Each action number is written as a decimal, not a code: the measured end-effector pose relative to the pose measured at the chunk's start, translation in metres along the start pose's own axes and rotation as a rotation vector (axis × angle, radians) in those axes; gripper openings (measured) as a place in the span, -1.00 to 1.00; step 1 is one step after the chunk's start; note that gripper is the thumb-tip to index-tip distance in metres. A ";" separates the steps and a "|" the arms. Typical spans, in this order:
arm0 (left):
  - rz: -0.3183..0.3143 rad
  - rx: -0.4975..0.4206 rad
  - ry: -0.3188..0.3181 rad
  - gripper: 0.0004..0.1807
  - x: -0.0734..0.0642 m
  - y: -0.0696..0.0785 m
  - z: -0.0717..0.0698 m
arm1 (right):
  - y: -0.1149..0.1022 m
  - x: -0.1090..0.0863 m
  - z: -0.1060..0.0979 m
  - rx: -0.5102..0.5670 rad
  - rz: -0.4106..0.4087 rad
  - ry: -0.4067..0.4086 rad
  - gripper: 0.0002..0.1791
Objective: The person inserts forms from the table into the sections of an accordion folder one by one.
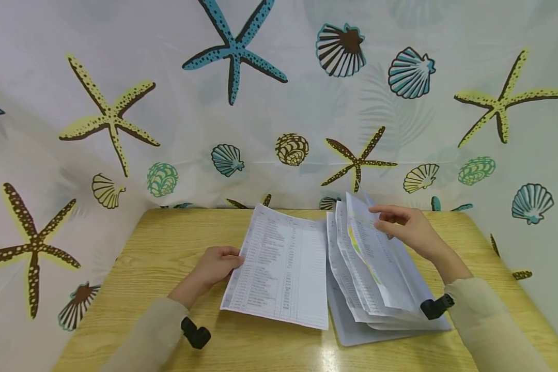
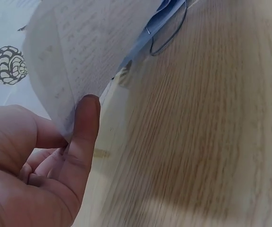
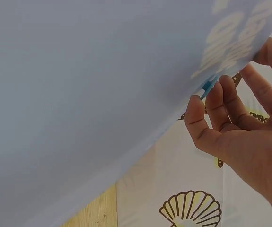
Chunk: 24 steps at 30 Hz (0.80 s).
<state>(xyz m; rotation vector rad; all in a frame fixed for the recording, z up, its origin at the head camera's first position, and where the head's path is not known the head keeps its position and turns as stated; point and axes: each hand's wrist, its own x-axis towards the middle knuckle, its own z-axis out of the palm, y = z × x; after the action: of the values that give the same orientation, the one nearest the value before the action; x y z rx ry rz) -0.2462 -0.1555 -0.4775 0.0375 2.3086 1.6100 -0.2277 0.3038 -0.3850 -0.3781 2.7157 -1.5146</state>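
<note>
My left hand [image 1: 220, 263] pinches the left edge of a printed sheet of paper [image 1: 283, 263], holding it tilted above the table. In the left wrist view the sheet [image 2: 98, 42] curves upward from between the thumb and fingers of that hand [image 2: 55, 165]. On the right lies an open file folder [image 1: 353, 330] with several loose printed pages [image 1: 367, 258] fanned up from it. My right hand [image 1: 411, 230] holds the edge of the folder's translucent cover [image 3: 93, 94]. Bent fingers of this hand [image 3: 249, 123] meet that edge in the right wrist view; their exact contact is partly hidden.
A wooden table [image 1: 167, 237] carries the papers and folder. Behind and on both sides hangs a pale curtain [image 1: 269, 113] printed with starfish and shells. A thin dark cord [image 2: 166, 45] hangs by a blue edge in the left wrist view.
</note>
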 end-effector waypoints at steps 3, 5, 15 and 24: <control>0.010 0.014 -0.017 -0.58 0.000 0.001 0.002 | 0.000 0.000 0.001 0.003 -0.002 0.000 -0.55; 0.019 0.041 -0.012 -0.59 0.001 0.000 0.002 | 0.000 0.000 0.001 0.005 -0.004 -0.001 -0.55; 0.044 0.108 0.010 -0.60 0.002 0.002 0.000 | 0.000 0.001 0.002 -0.011 0.001 -0.004 -0.57; 0.037 0.044 -0.015 -0.57 0.004 0.008 -0.008 | 0.000 0.001 0.001 -0.003 -0.006 -0.002 -0.54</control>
<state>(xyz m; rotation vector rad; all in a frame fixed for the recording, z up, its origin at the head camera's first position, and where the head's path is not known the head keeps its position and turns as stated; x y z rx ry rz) -0.2534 -0.1589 -0.4685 0.1021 2.3453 1.5707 -0.2286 0.3027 -0.3852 -0.3875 2.7177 -1.5109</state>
